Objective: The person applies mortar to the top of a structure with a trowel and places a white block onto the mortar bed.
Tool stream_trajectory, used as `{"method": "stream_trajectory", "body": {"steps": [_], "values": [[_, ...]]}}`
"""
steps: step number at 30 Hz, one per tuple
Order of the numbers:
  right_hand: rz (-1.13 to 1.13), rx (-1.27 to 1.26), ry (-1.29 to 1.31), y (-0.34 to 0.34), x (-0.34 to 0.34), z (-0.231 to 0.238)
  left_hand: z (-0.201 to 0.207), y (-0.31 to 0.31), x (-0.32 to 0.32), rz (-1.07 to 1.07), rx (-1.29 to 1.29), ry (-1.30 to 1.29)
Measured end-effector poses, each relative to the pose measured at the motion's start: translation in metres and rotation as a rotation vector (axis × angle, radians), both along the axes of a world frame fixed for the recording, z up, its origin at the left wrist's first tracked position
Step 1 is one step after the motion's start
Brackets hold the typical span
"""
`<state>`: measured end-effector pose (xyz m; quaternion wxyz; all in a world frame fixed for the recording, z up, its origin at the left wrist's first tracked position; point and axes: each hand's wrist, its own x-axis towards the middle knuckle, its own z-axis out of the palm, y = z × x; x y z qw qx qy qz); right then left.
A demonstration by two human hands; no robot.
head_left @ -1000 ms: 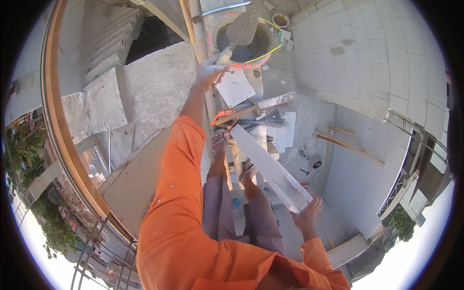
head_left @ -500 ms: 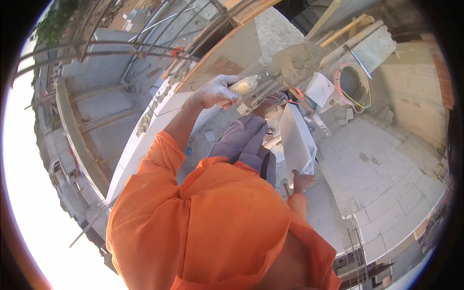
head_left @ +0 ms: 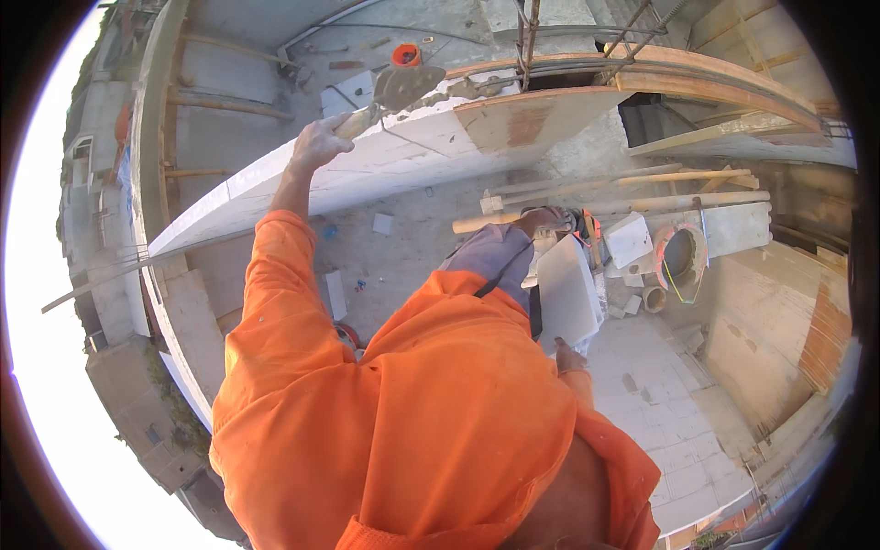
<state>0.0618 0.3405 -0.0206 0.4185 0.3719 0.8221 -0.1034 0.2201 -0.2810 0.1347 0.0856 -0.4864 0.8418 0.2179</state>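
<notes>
Trowel (head_left: 403,88) in my left hand (head_left: 321,144), fingers wrapped tight on the handle, arm stretched out ahead and to the left. Blade is gray and rough-looking, sits by the top edge of a white block wall (head_left: 412,135); can't tell from this angle if it touches. Gray lumpy stuff (head_left: 477,89) runs along that edge just past the blade.

Right hand (head_left: 568,356) is down low, clamped on the near end of a white block (head_left: 564,291). Thumb shows on the broad face, other fingers mostly hidden. Block is tilted, far end near my foot (head_left: 547,218), beside my trouser leg (head_left: 495,252).

Right of the block: white slab (head_left: 628,240), then a round container (head_left: 660,258) with an orange-marked rim, gray inside. Yellow-green strip (head_left: 674,283) bends around its near side. Small round pot (head_left: 654,299) sits near it. Wooden poles (head_left: 674,202) lie beyond my foot.

Other side of the wall: orange bucket (head_left: 406,55), beyond the blade. Rebar (head_left: 527,46) stands farther right. Both sleeves orange.
</notes>
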Motion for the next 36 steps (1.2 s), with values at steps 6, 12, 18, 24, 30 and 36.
{"method": "stream_trajectory", "body": {"steps": [6,12,18,24,30,36], "values": [[-0.001,-0.092,0.03,0.023,0.012,-0.045,-0.019,-0.001,-0.013,-0.11,-0.224,-0.2],[-0.111,-0.071,0.045,-0.025,0.007,0.016,0.005,-0.012,0.084,0.162,-0.281,-0.411],[-0.112,-0.046,0.061,0.0,0.011,-0.015,0.018,-0.016,0.15,0.262,-0.354,-0.716],[-0.095,-0.039,0.073,0.002,0.005,-0.025,0.004,-0.006,0.18,0.389,-0.413,-0.747],[-0.091,-0.059,0.081,-0.001,-0.003,-0.022,-0.01,-0.001,0.186,0.622,-0.241,-0.644],[-0.066,-0.088,0.057,0.0,-0.01,-0.019,0.007,0.058,0.141,0.523,-0.238,-0.286]]}}
